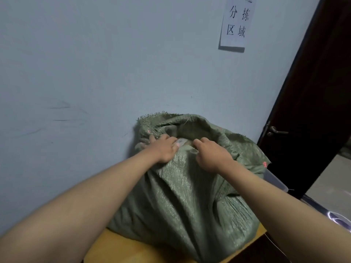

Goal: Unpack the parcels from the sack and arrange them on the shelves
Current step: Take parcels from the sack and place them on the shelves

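While both bare arms reached forward, the green woven sack (182,196) sat bulging on a yellow wooden tabletop (121,249), backed against the pale blue wall (95,63). Left hand (163,149) gripped the near rim of the sack's mouth, fingers curled over the fabric edge, thumb side toward the opening. Right hand (212,154) did the same just beside it, fingers bunched around a fold of the rim. The two hands were close together but apart, with a small gap between them. In that gap a pale parcel (181,142) with a label showed just inside the mouth, mostly hidden; could not tell its shape. Frayed sack edge stood up behind the hands, opening dark inside. A paper sign (236,21) with printed characters was stuck on the wall, upper right. Dark door (313,111) with a metal lever handle (275,130) stood to the right of the sack. A translucent plastic box edge (275,180) poked out behind the sack's right side.
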